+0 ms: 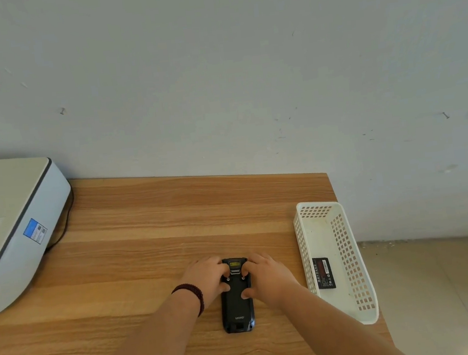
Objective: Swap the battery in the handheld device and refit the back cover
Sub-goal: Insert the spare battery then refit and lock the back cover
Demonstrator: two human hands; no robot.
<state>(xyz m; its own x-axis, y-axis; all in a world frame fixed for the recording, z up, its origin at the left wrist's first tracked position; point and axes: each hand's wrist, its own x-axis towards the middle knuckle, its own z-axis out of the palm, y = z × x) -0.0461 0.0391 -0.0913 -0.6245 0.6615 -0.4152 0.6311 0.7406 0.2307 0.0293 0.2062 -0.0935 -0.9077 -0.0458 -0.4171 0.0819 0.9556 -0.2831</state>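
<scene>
Black handheld device (pixel 237 301) face down on the wooden table (pixel 136 245), back cover on. Left hand (pixel 207 277) and right hand (pixel 266 275) gripping its upper end from either side, fingers curled, thumbs pressing the back. Spare battery (pixel 325 272) in white basket (pixel 350 254), just right of the right hand.

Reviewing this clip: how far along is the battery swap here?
Ambiguous. The handheld device lies face down on the table with its back cover on. The left hand and right hand work the two latches near its top. One battery lies in the white basket; whether it is old or new cannot be told.
</scene>
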